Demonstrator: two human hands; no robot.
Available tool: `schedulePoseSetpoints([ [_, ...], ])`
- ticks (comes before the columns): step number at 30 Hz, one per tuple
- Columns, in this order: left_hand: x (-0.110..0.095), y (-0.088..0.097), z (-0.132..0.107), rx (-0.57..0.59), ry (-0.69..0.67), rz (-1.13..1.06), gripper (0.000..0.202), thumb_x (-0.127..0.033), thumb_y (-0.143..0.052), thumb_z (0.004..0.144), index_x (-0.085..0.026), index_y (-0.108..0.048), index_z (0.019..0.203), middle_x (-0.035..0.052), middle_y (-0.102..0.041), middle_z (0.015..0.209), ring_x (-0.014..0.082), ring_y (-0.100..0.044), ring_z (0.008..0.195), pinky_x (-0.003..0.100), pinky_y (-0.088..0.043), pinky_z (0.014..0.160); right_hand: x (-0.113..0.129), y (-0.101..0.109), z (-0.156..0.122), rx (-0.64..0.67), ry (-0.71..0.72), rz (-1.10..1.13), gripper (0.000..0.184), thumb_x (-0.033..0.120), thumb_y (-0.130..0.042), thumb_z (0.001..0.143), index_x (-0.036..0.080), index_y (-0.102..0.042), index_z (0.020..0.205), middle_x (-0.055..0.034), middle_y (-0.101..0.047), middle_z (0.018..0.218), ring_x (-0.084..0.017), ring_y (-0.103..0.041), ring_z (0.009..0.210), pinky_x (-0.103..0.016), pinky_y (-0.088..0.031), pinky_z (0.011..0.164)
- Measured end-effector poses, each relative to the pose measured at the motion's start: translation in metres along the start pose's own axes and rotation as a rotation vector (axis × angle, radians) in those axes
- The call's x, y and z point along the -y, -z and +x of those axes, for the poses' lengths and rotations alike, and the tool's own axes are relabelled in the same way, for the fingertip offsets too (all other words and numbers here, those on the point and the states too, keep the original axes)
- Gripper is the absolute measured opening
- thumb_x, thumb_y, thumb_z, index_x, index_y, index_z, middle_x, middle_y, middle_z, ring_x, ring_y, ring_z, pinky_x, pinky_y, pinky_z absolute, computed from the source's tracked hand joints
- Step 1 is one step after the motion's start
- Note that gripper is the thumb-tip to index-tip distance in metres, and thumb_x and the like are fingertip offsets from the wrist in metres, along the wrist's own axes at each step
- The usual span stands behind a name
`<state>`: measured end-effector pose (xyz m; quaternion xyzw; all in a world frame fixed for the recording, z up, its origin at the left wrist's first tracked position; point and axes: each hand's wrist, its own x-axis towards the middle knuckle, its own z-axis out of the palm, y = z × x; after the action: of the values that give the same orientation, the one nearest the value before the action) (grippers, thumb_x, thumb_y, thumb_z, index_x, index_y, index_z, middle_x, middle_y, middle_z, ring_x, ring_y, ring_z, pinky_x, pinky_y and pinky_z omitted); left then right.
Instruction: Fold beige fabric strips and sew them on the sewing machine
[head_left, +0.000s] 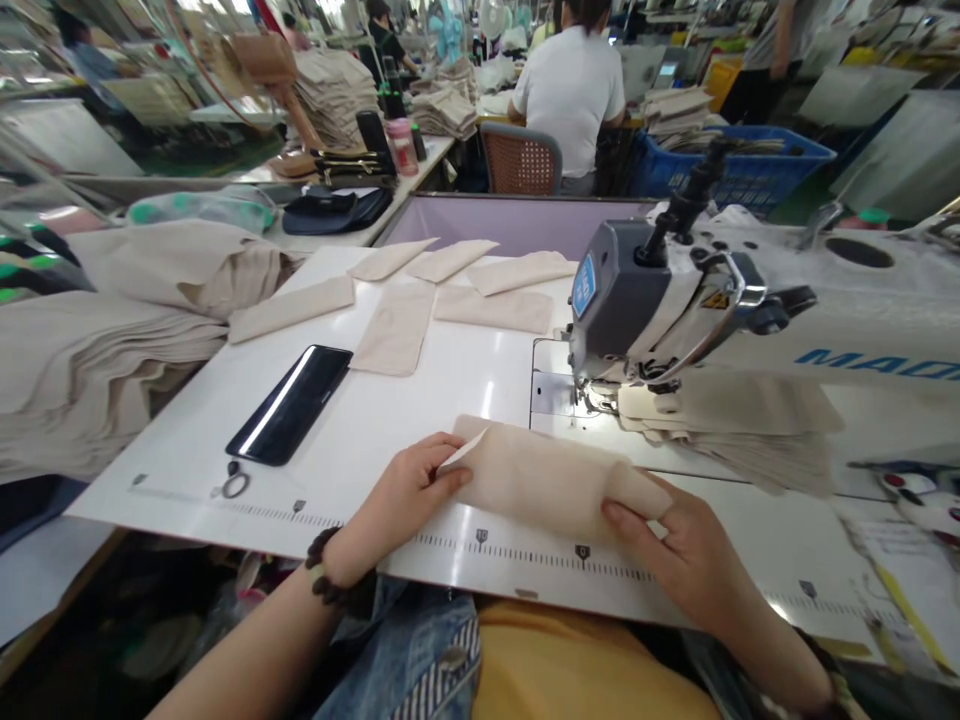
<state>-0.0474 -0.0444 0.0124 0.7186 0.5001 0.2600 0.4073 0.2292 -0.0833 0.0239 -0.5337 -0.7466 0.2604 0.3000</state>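
Two bare hands hold one beige fabric piece (547, 478) flat on the white sewing table (420, 390), just in front of the needle area of the sewing machine (645, 300). The left hand (405, 495) has its fingers curled, pinching the piece's left edge where a corner is folded up; the right hand (690, 550) presses the right end, thumb on top and fingers partly tucked under the cloth, so its grip is only partly visible. Blue letters on the machine's arm read "MAQ", the rest cut off by the picture's edge; a small blue label (583, 285) on the machine head is too blurred to read. A printed ruler scale (525, 550) runs along the table's near edge, its figures too small to make out. A black phone (291, 402) lies screen up to the left, with small thread snips (234, 484) just beside it. Six more beige pieces (450, 295) lie spread at the table's far side, and folded beige cloth (97, 350) is heaped to the left. A stack of sewn pieces (750, 420) lies under the machine arm. Farther back a person in a white shirt (571, 90) sits facing away.
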Motion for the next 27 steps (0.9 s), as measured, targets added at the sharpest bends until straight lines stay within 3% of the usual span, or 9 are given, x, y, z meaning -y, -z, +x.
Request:
schedulePoseSetpoints([
  [3,0.001,-0.003,0.000,-0.026,0.121,0.075,0.014,-0.024,-0.048,0.080,-0.018,-0.060,0.083,-0.0004,-0.060,0.079,0.0151,-0.056,0.073,0.025,-0.045,0.069,-0.004,-0.005,0.002,-0.030,-0.126,-0.077,0.035,0.039,-0.042,0.088,0.018,-0.058,0.065,-0.0019,-0.060,0.061,-0.017,-0.056,0.056,-0.024,-0.041,0.051],
  [5,0.002,-0.005,-0.002,-0.064,0.178,0.125,0.017,-0.025,-0.051,0.078,-0.018,-0.059,0.091,-0.0005,-0.060,0.077,0.0150,-0.056,0.069,0.026,-0.045,0.067,-0.008,-0.010,-0.001,-0.063,-0.196,-0.122,0.032,0.041,-0.043,0.085,0.018,-0.057,0.068,-0.0001,-0.056,0.053,-0.017,-0.053,0.047,-0.024,-0.038,0.045],
  [7,0.004,-0.009,-0.005,-0.125,0.199,0.130,0.039,-0.025,-0.054,0.076,-0.019,-0.051,0.114,0.0004,-0.060,0.084,0.0142,-0.056,0.066,0.026,-0.046,0.065,-0.011,-0.015,-0.005,-0.119,-0.244,-0.134,0.029,0.040,-0.046,0.083,0.015,-0.058,0.091,0.0019,-0.056,0.054,-0.016,-0.053,0.046,-0.024,-0.039,0.044],
  [10,0.006,-0.013,-0.011,-0.176,0.149,0.100,0.067,-0.025,-0.054,0.077,-0.021,-0.024,0.137,0.0018,-0.058,0.094,0.0111,-0.054,0.060,0.025,-0.048,0.060,-0.015,-0.020,-0.011,-0.212,-0.229,-0.140,0.051,0.036,-0.047,0.085,0.013,-0.037,0.129,0.0036,-0.058,0.060,-0.015,-0.056,0.049,-0.023,-0.044,0.048],
  [12,0.006,-0.014,-0.015,-0.157,0.062,0.131,0.058,-0.024,-0.052,0.080,-0.023,-0.032,0.135,0.0023,-0.057,0.095,0.0100,-0.053,0.060,0.024,-0.048,0.060,-0.017,-0.019,-0.013,-0.219,-0.133,-0.178,0.052,0.032,-0.046,0.087,0.015,-0.032,0.135,0.0006,-0.062,0.070,-0.015,-0.059,0.056,-0.024,-0.047,0.054],
  [14,0.005,-0.015,-0.017,-0.124,-0.019,0.200,0.038,-0.021,-0.051,0.081,-0.022,-0.053,0.119,0.0030,-0.057,0.095,0.0105,-0.054,0.065,0.023,-0.049,0.063,-0.019,-0.017,-0.013,-0.169,-0.015,-0.215,0.038,0.029,-0.042,0.089,0.019,-0.047,0.126,-0.0040,-0.064,0.085,-0.017,-0.062,0.070,-0.025,-0.050,0.063],
  [16,0.003,-0.015,-0.018,-0.111,-0.066,0.253,0.026,-0.019,-0.051,0.081,-0.019,-0.062,0.104,0.0040,-0.056,0.094,0.0119,-0.056,0.071,0.023,-0.051,0.067,-0.020,-0.015,-0.012,-0.122,0.047,-0.231,0.028,0.027,-0.040,0.091,0.020,-0.059,0.111,-0.0061,-0.063,0.092,-0.019,-0.062,0.081,-0.026,-0.050,0.069],
  [18,0.002,-0.015,-0.017,-0.126,-0.082,0.287,0.024,-0.019,-0.053,0.081,-0.017,-0.063,0.102,0.0045,-0.057,0.092,0.0135,-0.057,0.076,0.024,-0.051,0.071,-0.019,-0.015,-0.012,-0.108,0.049,-0.235,0.027,0.027,-0.040,0.091,0.019,-0.062,0.103,-0.0070,-0.063,0.089,-0.019,-0.061,0.082,-0.026,-0.050,0.068],
  [27,0.004,-0.015,-0.012,-0.159,-0.099,0.319,0.022,-0.018,-0.050,0.084,-0.013,-0.062,0.102,0.0045,-0.057,0.086,0.0135,-0.057,0.075,0.026,-0.051,0.073,-0.019,-0.020,-0.016,-0.105,0.031,-0.305,0.030,0.033,-0.040,0.093,0.014,-0.062,0.100,-0.0065,-0.060,0.081,-0.017,-0.061,0.073,-0.025,-0.048,0.060],
])
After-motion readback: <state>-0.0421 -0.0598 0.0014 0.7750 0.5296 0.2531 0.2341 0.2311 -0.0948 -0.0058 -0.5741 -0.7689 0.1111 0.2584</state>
